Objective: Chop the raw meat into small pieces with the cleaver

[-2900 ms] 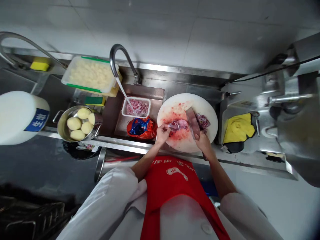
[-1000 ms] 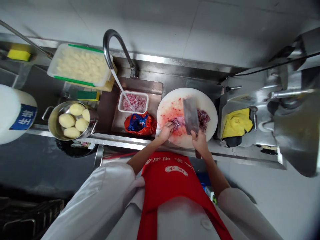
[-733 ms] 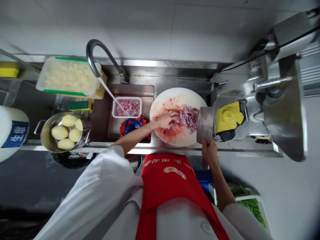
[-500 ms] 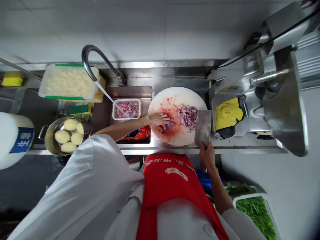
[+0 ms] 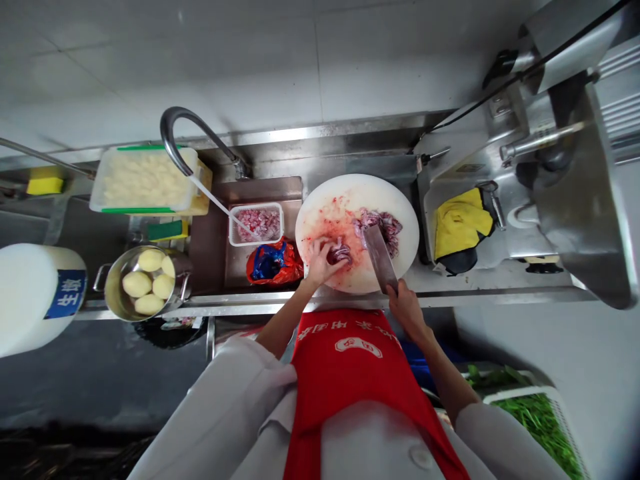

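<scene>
On the round white cutting board (image 5: 320, 200), stained red, lie two heaps of reddish-purple sliced meat. The larger heap of meat (image 5: 393, 227) sits right of centre; the smaller heap of meat (image 5: 341, 251) lies to its left. My left hand (image 5: 321, 262) is curved around the left side of the smaller heap, fingers and thumb apart. With my right hand (image 5: 406, 308) I grip a cleaver (image 5: 381, 260) by its handle at the board's front edge. Its blade slants away to the left, its tip at the larger heap.
Left of the board, water runs from a curved faucet (image 5: 193, 117) into a white tub (image 5: 231, 230) of diced meat in the sink. A red-and-blue plastic bag (image 5: 287, 263) is beside it. Further left stands a pot (image 5: 117, 293) of peeled potatoes. A yellow cloth (image 5: 460, 220) lies right.
My left hand has drawn back from lying outstretched over the smaller heap to curving around it. The cleaver has swung left from the board's right edge onto the larger heap.
</scene>
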`<action>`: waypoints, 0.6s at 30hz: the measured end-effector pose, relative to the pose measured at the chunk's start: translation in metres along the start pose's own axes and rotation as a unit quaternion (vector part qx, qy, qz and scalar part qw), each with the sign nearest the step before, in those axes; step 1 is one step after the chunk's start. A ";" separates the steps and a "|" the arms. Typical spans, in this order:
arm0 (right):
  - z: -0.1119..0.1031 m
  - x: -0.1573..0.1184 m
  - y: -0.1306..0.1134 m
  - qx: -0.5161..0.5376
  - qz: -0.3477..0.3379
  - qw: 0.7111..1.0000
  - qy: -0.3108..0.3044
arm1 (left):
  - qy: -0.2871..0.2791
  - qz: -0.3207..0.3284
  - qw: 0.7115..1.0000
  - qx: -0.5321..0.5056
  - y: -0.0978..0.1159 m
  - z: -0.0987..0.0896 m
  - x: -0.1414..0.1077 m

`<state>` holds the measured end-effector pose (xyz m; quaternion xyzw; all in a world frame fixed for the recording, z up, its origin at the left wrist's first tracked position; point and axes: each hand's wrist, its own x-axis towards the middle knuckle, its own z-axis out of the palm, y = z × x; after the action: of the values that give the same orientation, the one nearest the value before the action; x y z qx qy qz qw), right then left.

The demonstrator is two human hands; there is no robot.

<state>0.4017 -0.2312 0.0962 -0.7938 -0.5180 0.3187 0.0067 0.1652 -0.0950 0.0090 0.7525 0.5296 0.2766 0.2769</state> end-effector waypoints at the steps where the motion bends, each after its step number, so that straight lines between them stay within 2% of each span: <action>1: 0.001 0.000 0.000 -0.008 -0.002 1.000 -0.005 | -0.011 0.015 0.999 -0.029 -0.001 -0.003 0.006; 4: 0.006 0.000 0.000 -0.020 -0.001 1.000 -0.015 | -0.087 0.074 0.990 -0.088 -0.008 -0.011 0.025; 9: 0.014 -0.005 -0.006 -0.034 0.005 0.999 -0.040 | -0.189 0.171 0.965 -0.066 -0.017 -0.016 0.032; 11: 0.016 -0.007 -0.011 -0.044 0.012 0.998 -0.046 | -0.185 0.165 0.965 -0.081 -0.019 -0.015 0.028; 16: 0.022 -0.012 -0.031 -0.061 0.037 0.997 -0.037 | -0.119 0.098 0.977 -0.146 -0.024 -0.010 0.022; 18: 0.026 -0.015 -0.041 -0.059 0.053 0.997 -0.026 | -0.127 0.095 0.975 -0.157 -0.025 -0.010 0.024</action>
<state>0.3513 -0.2327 0.0966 -0.8105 -0.4930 0.3084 -0.0703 0.1483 -0.0636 0.0011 0.7755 0.3664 0.2835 0.4289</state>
